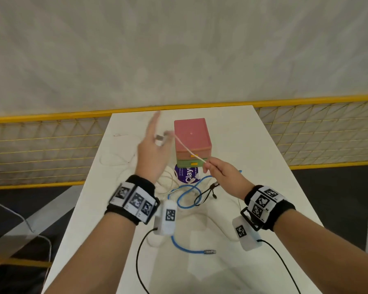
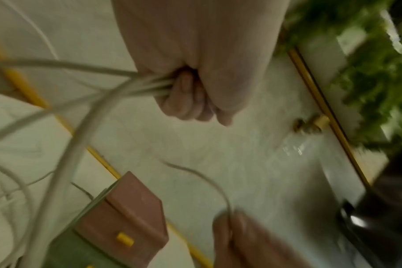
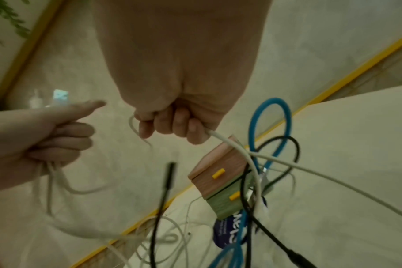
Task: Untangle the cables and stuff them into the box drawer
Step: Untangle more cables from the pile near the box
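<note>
A thin white cable (image 1: 187, 148) stretches taut between my two hands above the table. My left hand (image 1: 155, 145) is raised left of the box, index finger straight, the other fingers curled round several white strands (image 2: 135, 85). My right hand (image 1: 210, 166) pinches the same white cable (image 3: 232, 145) in front of the box. The box (image 1: 192, 141) has a pink top, with a pink drawer above a green drawer (image 1: 193, 164), both closed, with yellow handles. A blue cable (image 1: 187, 196) and a black cable (image 1: 208, 192) lie tangled on the table below my hands.
A white item with a purple label (image 1: 188, 172) lies just before the box. More thin white cable (image 1: 115, 160) loops across the table's (image 1: 253, 166) left side. The blue cable's metal plug (image 1: 209, 252) rests near me. A yellow mesh railing (image 1: 51, 145) runs behind the narrow table.
</note>
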